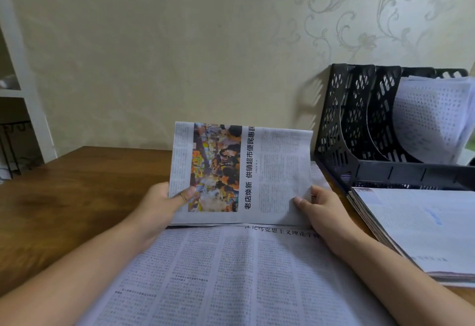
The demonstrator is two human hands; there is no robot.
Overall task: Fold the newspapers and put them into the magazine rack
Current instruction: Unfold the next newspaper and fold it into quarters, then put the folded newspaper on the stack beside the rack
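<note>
Folded newspaper [257, 171]: held upright over the middle of the table [77, 192], its lower edge just above an open newspaper sheet [231, 279]; a colour photo and a vertical headline are shown on the side facing the camera.
Left hand [164, 205]: closed on the folded paper's lower left edge, the thumb laid across the front and the fingers hidden behind (only the thumb is plainly seen).
Right hand [316, 210]: closed on the lower right edge, thumb pressed on the front, fingers curled round the back.
Open newspaper sheet: spread flat along the table's near edge, under both forearms.
Magazine rack [359, 130]: black, perforated, placed at the table's far right corner against the wall; folded papers [431, 117] are seen standing in its right compartment, the left compartments being seen only partly.
Stack of newspapers [424, 230]: laid flat at the table's right edge, just in front of the rack.
Wall [180, 43]: pale, patterned towards the right.
</note>
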